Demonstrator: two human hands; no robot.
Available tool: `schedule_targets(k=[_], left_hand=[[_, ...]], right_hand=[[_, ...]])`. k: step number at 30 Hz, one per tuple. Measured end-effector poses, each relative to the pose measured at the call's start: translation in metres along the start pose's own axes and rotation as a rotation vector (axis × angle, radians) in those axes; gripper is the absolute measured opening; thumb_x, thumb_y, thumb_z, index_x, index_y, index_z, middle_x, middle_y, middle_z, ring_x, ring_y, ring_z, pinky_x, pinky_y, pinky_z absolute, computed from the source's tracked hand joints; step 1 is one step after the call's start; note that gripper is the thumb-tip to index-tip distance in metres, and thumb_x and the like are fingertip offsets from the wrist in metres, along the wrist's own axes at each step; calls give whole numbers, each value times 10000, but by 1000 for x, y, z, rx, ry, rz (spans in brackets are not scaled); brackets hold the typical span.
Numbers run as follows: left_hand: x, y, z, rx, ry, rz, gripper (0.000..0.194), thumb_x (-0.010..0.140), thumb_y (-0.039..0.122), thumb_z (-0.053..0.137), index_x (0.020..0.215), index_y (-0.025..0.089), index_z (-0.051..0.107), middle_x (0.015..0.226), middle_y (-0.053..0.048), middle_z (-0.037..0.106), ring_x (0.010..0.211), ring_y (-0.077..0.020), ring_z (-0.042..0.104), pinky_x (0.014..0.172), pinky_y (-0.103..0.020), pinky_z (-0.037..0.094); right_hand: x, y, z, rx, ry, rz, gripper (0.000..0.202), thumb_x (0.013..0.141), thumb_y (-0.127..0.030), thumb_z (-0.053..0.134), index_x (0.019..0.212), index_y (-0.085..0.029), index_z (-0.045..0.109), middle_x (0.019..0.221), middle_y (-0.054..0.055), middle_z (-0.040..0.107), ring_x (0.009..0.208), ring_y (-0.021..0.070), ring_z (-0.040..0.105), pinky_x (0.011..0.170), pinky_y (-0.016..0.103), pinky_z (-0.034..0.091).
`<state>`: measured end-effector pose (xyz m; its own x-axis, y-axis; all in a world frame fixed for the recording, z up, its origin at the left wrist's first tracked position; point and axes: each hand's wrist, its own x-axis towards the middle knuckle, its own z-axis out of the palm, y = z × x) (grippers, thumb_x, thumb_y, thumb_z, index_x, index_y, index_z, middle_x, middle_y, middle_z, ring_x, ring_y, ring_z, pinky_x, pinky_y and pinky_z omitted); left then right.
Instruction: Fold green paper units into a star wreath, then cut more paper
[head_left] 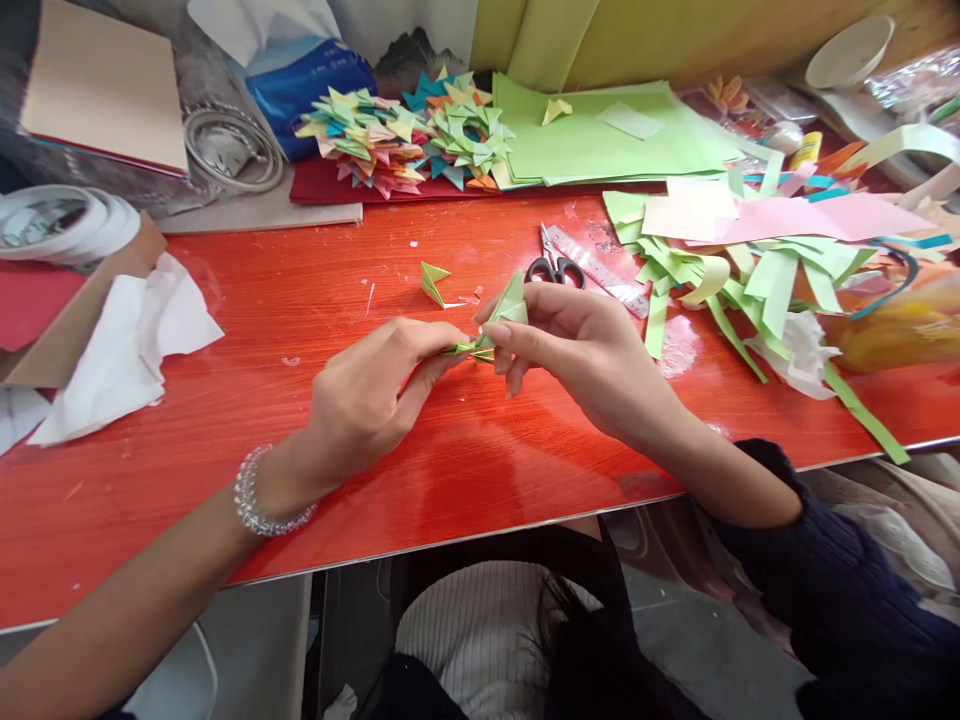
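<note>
Two hands are recorded at the centre of the frame, above a red worktop (pixel 412 480). The fingers of the left hand (pixel 367 390) are pinched together on a narrow green folded piece (pixel 459 349). A pale green folded piece (pixel 510 308) is gripped between the thumb and fingers of the right hand (pixel 581 340), the lower fingers being loosely curled. Both pieces are held close together at mid-frame; whether they are joined cannot be told. A loose folded piece (pixel 430 284) is noted just above, near the centre. Black-handled scissors (pixel 555 268) are found right of upper centre, beside a clear ruler (pixel 596 270). Multicoloured folded-paper clusters (pixel 364 140) and green sheets (pixel 581 150) are seen at top centre. Paper strips (pixel 780 270) are heaped at upper right. White tissue (pixel 120 350) is observed at left.
</note>
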<state>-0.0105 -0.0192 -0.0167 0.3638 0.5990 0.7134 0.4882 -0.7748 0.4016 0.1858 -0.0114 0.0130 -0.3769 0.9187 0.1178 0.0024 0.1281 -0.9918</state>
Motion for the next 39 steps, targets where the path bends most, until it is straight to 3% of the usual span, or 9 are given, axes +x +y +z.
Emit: schedule_targets(k=[6, 10, 28, 34, 39], left_hand=[[0, 0, 0, 13, -44, 12, 253, 907, 154, 582, 1111, 303, 600, 980, 34, 727, 860, -130, 702, 769, -261, 582], [-2, -2, -1, 28, -63, 57, 276, 915, 156, 564, 1136, 319, 595, 1005, 28, 723, 904, -144, 696, 789, -283, 580], [-2, 0, 3, 71, 16, 114, 315, 869, 99, 616, 1137, 264, 600, 987, 20, 724, 893, -126, 691, 803, -238, 575], [-4, 5, 2, 57, 3, -24, 295, 891, 132, 603, 1139, 293, 601, 1002, 34, 731, 890, -133, 703, 817, -252, 575], [-7, 4, 2, 68, -12, -43, 273, 903, 173, 598, 1148, 296, 600, 1005, 30, 733, 875, -141, 708, 813, -265, 578]], right_hand=[[0, -4, 1, -18, 13, 25, 145, 842, -220, 635, 956, -143, 678, 714, -26, 600, 626, 71, 580, 625, 228, 530], [-1, -6, 1, -2, 16, 44, 222, 823, -106, 572, 1008, -137, 691, 673, -31, 583, 634, 79, 583, 662, 246, 536], [-6, -2, 9, -36, 77, -37, 242, 845, -254, 634, 1070, -178, 682, 798, -12, 590, 738, 91, 605, 687, 224, 571], [-8, 0, 11, -4, 122, -52, 194, 829, -179, 633, 1018, -173, 680, 896, 4, 584, 758, 76, 599, 700, 204, 574], [-8, 1, 12, -9, 121, -55, 186, 836, -202, 638, 1016, -180, 680, 905, 4, 582, 758, 78, 597, 715, 215, 582]])
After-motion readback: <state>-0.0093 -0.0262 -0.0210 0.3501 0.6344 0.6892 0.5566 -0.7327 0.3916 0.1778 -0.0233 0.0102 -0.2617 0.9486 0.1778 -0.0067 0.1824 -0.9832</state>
